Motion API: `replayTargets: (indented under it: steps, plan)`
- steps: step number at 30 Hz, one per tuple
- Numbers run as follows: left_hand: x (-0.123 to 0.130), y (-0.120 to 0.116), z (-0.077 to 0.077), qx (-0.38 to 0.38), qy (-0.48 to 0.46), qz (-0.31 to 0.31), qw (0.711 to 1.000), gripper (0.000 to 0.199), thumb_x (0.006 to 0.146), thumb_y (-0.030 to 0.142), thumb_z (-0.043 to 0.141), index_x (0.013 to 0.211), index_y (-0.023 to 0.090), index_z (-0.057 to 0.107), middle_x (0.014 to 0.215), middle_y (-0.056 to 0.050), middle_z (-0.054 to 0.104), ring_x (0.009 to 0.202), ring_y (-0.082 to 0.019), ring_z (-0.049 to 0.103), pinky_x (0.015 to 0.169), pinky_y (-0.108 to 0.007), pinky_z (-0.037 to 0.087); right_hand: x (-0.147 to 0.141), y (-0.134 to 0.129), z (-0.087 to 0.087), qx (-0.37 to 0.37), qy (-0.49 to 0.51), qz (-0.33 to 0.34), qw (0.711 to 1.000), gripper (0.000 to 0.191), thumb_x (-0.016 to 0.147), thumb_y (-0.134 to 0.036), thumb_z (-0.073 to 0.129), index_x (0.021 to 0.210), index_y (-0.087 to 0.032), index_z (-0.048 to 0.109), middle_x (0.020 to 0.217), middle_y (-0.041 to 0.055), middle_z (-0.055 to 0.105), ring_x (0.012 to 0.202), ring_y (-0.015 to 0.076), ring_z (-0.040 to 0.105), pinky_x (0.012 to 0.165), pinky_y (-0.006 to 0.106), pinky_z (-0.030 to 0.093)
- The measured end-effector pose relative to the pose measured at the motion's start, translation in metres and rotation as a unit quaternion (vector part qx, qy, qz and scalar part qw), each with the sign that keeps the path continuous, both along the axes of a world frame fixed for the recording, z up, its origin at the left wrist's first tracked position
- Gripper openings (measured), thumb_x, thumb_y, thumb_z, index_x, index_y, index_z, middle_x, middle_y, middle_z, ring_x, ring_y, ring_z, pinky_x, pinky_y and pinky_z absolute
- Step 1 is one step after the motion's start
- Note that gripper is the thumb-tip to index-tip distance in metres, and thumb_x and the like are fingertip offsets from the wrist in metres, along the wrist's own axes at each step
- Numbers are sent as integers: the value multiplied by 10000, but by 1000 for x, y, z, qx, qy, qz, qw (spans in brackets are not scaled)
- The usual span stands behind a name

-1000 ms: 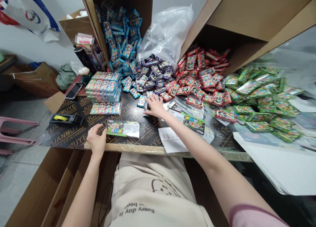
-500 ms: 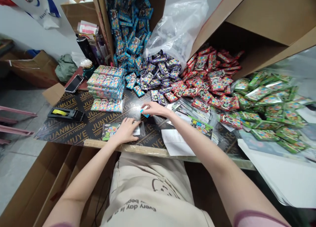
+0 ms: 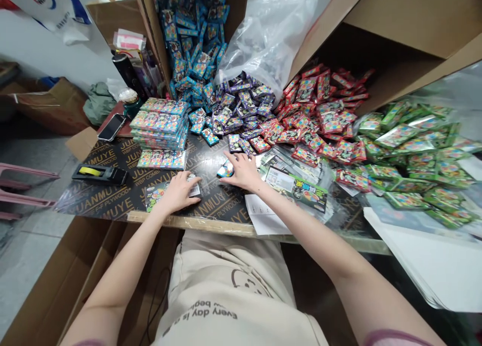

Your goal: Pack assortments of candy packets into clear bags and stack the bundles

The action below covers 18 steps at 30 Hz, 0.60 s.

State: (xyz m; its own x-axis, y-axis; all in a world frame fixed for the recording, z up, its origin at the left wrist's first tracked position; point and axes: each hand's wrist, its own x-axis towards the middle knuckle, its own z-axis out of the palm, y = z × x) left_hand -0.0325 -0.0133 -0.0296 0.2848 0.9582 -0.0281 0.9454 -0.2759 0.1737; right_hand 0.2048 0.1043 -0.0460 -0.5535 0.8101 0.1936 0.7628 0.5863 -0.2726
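My left hand (image 3: 178,192) lies on a flat green printed packet (image 3: 156,196) in a clear sleeve, at the front edge of a dark plywood board (image 3: 214,205), and covers most of it. A white barcode label (image 3: 194,189) shows past my fingers. My right hand (image 3: 243,171) has a small blue foil packet (image 3: 226,169) between thumb and fingers, just above the board. Heaps of blue (image 3: 196,39), purple (image 3: 235,105), red (image 3: 320,110) and green (image 3: 410,145) packets fill the back of the table.
Beside my left hand stand a stack of bundled packets (image 3: 160,122) and a packet row (image 3: 161,159). A tape dispenser (image 3: 100,174) and a phone (image 3: 112,127) lie further left. A large green packet (image 3: 295,194) and white paper (image 3: 259,210) sit right. Cardboard boxes (image 3: 60,280) stand below the board.
My left hand has moved from beside the green packet onto it, and the packet has shifted left. My right hand has moved down and forward with the small blue packet.
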Motion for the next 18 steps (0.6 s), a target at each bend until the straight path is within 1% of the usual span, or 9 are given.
replayTargets:
  steps: [2,4,7,9,11,13,15,16,18]
  plan:
    - [-2,1,3,10,-11,16,1000,634,754,392,717,1325,208,513,1276,-157,471,1173,-329,470,972,-471,435,0,-10,-4,-2,30,5,1000,710,756,-446,649,1378,-148,478,1081,165,652,1062,350,543,992,541,305]
    - [-2,3,6,18,-33,25,999,708,739,384,728,1364,185,463,1258,-155,491,1163,-326,478,971,-467,437,-2,-17,-2,-7,99,21,995,650,787,-371,600,1382,-150,460,1014,130,661,1003,311,570,984,494,340]
    - [2,4,7,29,-76,28,996,781,722,360,735,1403,180,398,1234,-138,521,1151,-309,492,974,-446,441,-4,-23,7,17,138,27,990,796,752,-470,644,1449,-193,376,1249,168,570,1167,346,508,1002,510,346]
    - [5,3,8,35,-97,23,994,769,711,347,740,1391,208,409,1230,-122,524,1149,-299,497,983,-439,438,-5,-21,9,31,87,6,996,907,695,-548,691,1471,-225,349,1400,190,459,1324,408,364,1057,599,242]
    - [8,2,8,38,-99,14,994,729,709,349,743,1365,228,450,1240,-124,509,1158,-305,491,989,-451,432,-4,-16,3,8,30,-2,1000,896,689,-530,703,1465,-240,362,1399,186,476,1371,436,294,1066,669,131]
    - [10,0,8,40,-85,6,996,676,716,350,739,1336,236,494,1269,-138,480,1181,-323,472,994,-474,422,-3,-10,-9,-32,11,-6,999,805,705,-465,694,1425,-234,419,1313,170,555,1353,420,336,1070,680,94]
    - [11,-2,9,41,-63,4,997,641,712,338,742,1307,240,524,1293,-144,457,1205,-341,452,1000,-491,411,-2,-6,-19,-51,33,-16,998,732,695,-426,696,1364,-217,485,1247,157,593,1305,395,409,1081,667,99]
    - [11,-3,9,41,-52,6,998,634,705,331,747,1294,236,532,1296,-144,452,1209,-345,448,1003,-493,406,-1,-6,-22,-53,57,-15,997,726,686,-421,705,1347,-207,496,1235,156,596,1274,381,448,1087,652,125]
    - [11,-3,9,41,-33,13,999,630,688,318,756,1272,222,539,1286,-146,452,1198,-344,452,1006,-489,403,-1,-11,-21,-57,122,29,990,798,676,-436,732,1381,-192,449,1263,160,579,1222,350,503,1083,593,235]
